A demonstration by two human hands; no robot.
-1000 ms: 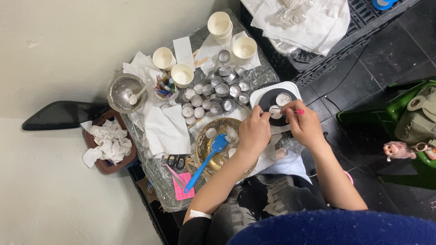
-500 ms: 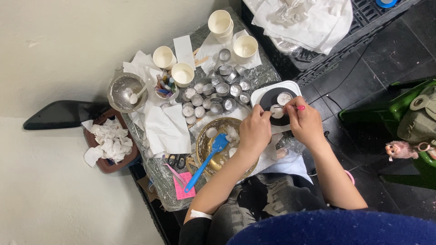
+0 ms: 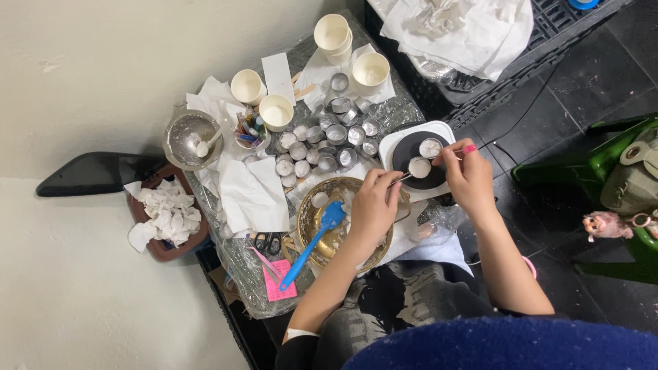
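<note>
Head view: both hands [image 3: 373,205] [image 3: 469,175] at small white cup [image 3: 419,166]; tweezers [image 3: 404,177].

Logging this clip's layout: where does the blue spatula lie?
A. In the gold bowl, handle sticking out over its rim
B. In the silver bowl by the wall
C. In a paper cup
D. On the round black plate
A: the blue spatula rests with its blade inside the gold bowl, its handle slanting out over the rim beside the left hand.
</note>
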